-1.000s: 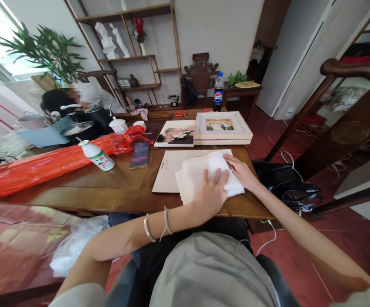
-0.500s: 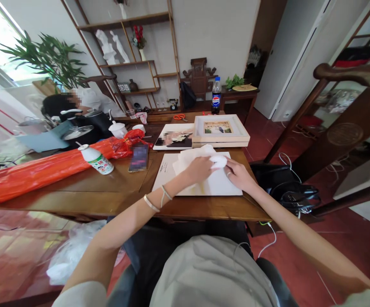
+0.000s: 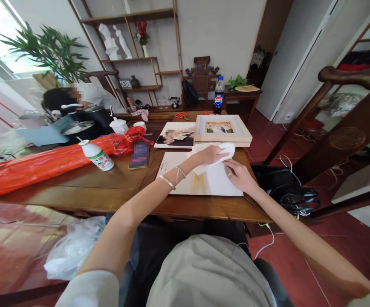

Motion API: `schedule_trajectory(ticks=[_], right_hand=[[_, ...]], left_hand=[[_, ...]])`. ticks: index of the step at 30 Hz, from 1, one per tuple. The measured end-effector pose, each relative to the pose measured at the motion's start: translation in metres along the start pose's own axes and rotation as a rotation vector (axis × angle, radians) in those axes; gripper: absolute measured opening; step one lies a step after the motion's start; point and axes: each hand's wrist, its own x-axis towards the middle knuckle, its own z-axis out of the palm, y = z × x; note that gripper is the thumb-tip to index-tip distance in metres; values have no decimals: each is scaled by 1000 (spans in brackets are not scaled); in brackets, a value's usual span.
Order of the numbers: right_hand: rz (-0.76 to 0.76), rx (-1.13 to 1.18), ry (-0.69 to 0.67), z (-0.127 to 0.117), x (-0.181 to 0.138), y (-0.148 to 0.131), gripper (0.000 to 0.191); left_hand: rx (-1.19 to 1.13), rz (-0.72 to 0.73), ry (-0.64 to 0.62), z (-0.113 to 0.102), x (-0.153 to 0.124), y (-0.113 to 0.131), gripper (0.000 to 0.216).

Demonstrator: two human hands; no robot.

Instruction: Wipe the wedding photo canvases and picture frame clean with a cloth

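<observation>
Atop the panel, left hand extends, holding cloth; right hand arches.

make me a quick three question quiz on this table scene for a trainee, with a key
1. Which hand holds the white cloth?
2. True or false: the blue-capped plastic bottle of dark drink stands beyond the white-framed rectangular picture.
3. What colour are the streaks on the flat white rectangular board? a) blue b) yellow c) red

Key:
1. The left hand.
2. True.
3. b) yellow.
</observation>
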Motion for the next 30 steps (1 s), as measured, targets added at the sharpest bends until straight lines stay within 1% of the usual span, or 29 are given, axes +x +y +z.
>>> schedule_trajectory(ticks=[3, 5, 7, 8, 9, 11, 13, 14, 15, 17, 20, 22, 24, 25, 27, 30], right_hand=[[11, 16, 10, 2, 0, 3, 40], [10, 26, 12, 4, 0, 4, 41], [8, 27, 8, 4, 0, 4, 41], [11, 23, 3, 4, 0, 4, 40], [17, 18, -2, 4, 1, 4, 40], [32, 11, -14, 3, 1, 4, 40], [40, 22, -16, 2, 1, 3, 40], [41, 30, -15, 2, 1, 3, 39], [43, 36, -12, 2, 1, 3, 39], [47, 34, -9, 2, 1, 3, 39], [23, 24, -10, 3, 0, 4, 40], [2, 21, -6, 4, 0, 5, 41], [-5, 17, -3, 4, 0, 6, 42], [-5, 17, -4, 4, 0, 6, 42], [-8, 24, -7, 3, 0, 5, 42], [-19, 39, -11, 2, 0, 5, 43]], left_hand=[[63, -34, -3, -1, -25, -3, 36], [140, -82, 18, 6, -44, 7, 36], [246, -115, 49, 19, -65, 29, 33], [308, -95, 63, 27, -76, 44, 31], [355, -45, 77, 34, -87, 60, 29], [398, 27, 102, 46, -106, 90, 25], [407, 70, 120, 50, -119, 109, 23], [409, 78, 118, 49, -121, 113, 24], [410, 78, 110, 46, -121, 111, 24], [409, 56, 84, 39, -114, 95, 26], [388, 2, 62, 30, -93, 53, 26], [356, 6, 79, 30, -80, 28, 27], [327, 26, 111, 32, -71, 13, 30], [323, 33, 124, 33, -69, 11, 32], [341, 53, 119, 37, -72, 15, 32], [385, 160, 90, 41, -88, 38, 30]])
